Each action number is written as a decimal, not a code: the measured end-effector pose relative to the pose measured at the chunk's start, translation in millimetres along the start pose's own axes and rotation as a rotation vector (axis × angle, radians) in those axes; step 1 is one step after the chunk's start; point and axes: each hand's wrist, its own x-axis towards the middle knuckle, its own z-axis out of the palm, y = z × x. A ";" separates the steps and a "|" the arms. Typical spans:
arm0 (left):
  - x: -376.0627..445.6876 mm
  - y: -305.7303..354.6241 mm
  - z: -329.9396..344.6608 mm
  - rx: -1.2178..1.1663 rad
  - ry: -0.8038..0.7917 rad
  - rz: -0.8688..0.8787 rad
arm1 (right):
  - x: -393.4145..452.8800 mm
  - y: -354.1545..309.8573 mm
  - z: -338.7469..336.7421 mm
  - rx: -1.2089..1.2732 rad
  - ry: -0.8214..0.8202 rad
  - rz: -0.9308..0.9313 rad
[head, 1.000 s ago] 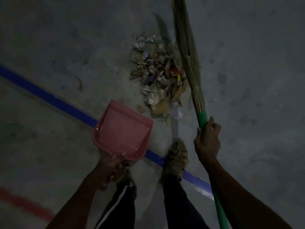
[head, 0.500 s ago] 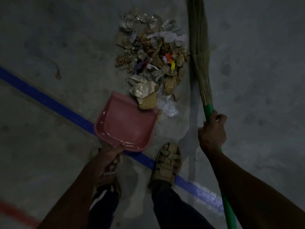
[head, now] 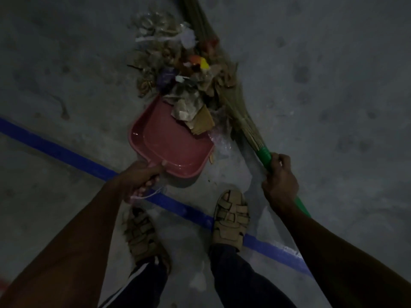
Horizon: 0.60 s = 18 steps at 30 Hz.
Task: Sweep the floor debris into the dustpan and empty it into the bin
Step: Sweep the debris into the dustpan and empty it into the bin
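We grip the pink plastic dustpan (head: 171,143) handle in our left hand (head: 142,178), its mouth touching the heap of crumpled paper and wrapper debris (head: 178,70). Our right hand (head: 280,177) clasps the green-handled straw broom (head: 235,103), whose bristle tips run off the frame's top.

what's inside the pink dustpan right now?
The pink plastic dustpan holds crumpled brown paper and cardboard scraps at its front lip; the rest of the pan is bare. The scraps cover the lip, so whether smaller debris lies beneath cannot be seen.
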 end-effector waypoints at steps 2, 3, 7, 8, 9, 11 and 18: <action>3.4 8.7 -1.1 0.014 -0.007 0.024 | -6.3 0.0 7.7 0.018 -0.022 -0.027; 4.5 12.5 -2.2 0.017 -0.017 0.031 | -10.2 -0.2 11.0 0.028 -0.030 -0.046; 2.7 17.0 -5.1 0.038 -0.049 0.061 | -29.2 2.8 21.6 0.085 -0.059 -0.080; 2.8 15.4 -5.4 0.037 -0.047 0.073 | -34.5 4.1 23.3 0.103 -0.063 -0.094; 2.8 13.5 -5.2 0.038 -0.045 0.089 | -39.9 5.6 24.6 0.111 -0.061 -0.115; 3.3 8.5 -4.8 0.037 -0.038 0.108 | -49.9 7.6 25.8 0.097 -0.050 -0.146; -14.6 16.9 -1.8 -0.020 0.000 0.207 | -64.1 -3.4 12.2 0.137 0.014 -0.130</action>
